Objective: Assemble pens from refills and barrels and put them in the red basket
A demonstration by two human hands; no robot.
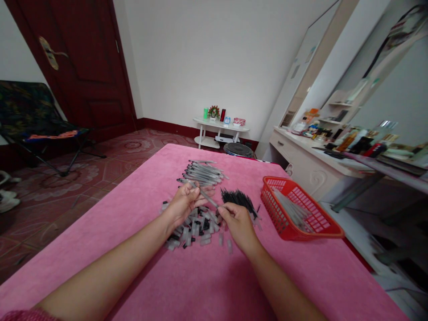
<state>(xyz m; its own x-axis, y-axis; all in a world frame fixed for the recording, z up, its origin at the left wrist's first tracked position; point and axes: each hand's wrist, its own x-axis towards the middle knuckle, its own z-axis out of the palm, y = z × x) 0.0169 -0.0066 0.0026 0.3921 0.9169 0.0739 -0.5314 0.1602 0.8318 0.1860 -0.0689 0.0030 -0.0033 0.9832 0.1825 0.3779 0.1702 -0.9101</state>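
Note:
My left hand (187, 200) pinches one end of a slim clear pen (209, 198) between thumb and finger, its other fingers spread. At the pen's lower right end, the fingers of my right hand (236, 220) are closed on it. Beneath my hands lies a heap of clear pen caps and small black parts (197, 227). Beyond my left hand is a row of pens (202, 171) laid side by side. A bundle of black refills (239, 200) lies just past my right hand. Both hands are above the pink-covered table (160, 276).
A red plastic basket (279, 223) holding clear pen barrels (294, 211) stands on the table's right. Behind is a low white stand (220, 125) with small items. A dresser (301, 151) crowded with bottles is at right; a folding chair (36, 116) is at left.

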